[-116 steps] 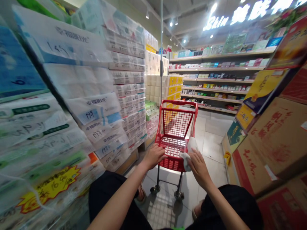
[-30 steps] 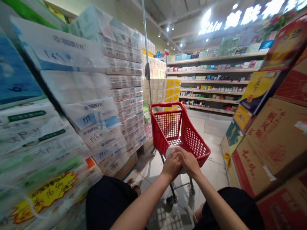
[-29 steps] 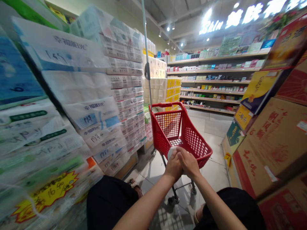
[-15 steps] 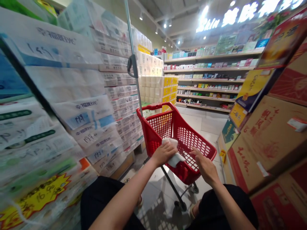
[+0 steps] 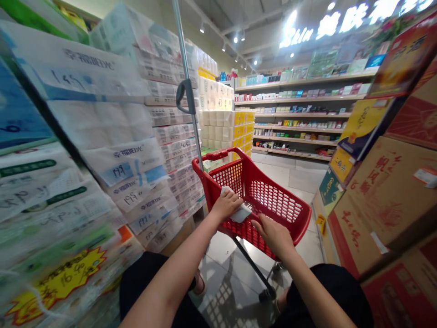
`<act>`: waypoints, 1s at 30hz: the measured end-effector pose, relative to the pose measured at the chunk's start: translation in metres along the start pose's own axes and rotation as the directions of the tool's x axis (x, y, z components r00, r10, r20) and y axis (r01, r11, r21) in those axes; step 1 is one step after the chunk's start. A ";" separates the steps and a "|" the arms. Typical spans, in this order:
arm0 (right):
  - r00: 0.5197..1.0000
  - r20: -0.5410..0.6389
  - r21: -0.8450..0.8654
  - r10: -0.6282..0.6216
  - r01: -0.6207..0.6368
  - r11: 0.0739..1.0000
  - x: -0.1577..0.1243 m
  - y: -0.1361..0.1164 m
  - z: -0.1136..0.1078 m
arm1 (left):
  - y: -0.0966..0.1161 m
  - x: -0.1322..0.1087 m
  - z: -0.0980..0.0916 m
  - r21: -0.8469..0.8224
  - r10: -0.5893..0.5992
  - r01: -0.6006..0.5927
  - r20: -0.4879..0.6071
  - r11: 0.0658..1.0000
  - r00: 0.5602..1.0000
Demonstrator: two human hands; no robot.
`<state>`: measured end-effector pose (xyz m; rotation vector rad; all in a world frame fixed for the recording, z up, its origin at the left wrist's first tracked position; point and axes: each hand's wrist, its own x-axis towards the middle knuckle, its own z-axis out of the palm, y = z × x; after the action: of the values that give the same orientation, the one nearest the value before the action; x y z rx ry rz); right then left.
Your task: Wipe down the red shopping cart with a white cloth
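A red plastic shopping cart with a perforated basket stands on the floor in front of me, between my knees. My left hand is pressed over a white cloth on the basket's near side rim. Its fingers are bent over the cloth, which sticks out on both sides of the hand. On the same rim, to the right of the cloth, my right hand grips the edge with thumb and fingers; part of the fingers is hard to make out.
Stacked packs of tissue paper rise close on the left. Cardboard boxes line the right side. A metal pole with a grey handle stands behind the cart's push bar. Shelves of small goods fill the back.
My left hand and the cloth have slid along the rim, up and left toward the push bar. From above the basket, my right hand has come left and down onto the rim.
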<state>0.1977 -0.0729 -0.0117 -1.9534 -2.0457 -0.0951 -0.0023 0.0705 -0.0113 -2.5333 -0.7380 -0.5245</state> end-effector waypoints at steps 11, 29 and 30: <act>0.978 -0.169 -0.237 -0.125 0.082 0.968 0.006 0.052 0.017 | -0.044 -0.001 -0.012 -0.038 0.080 -0.080 0.003 0.996 0.997; 0.989 -0.140 -0.135 -0.049 0.030 0.990 0.011 0.014 0.010 | 0.028 -0.012 -0.004 -0.123 -0.337 0.320 -0.158 0.939 0.928; 0.990 -0.134 -0.132 -0.051 0.033 0.991 0.011 0.015 0.010 | 0.050 -0.007 0.000 -0.162 -0.321 0.297 -0.153 0.941 0.934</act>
<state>0.2107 -0.0584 -0.0206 -1.9199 -2.0374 -0.3704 0.0203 0.0297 -0.0298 -2.4596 -1.0742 -0.9236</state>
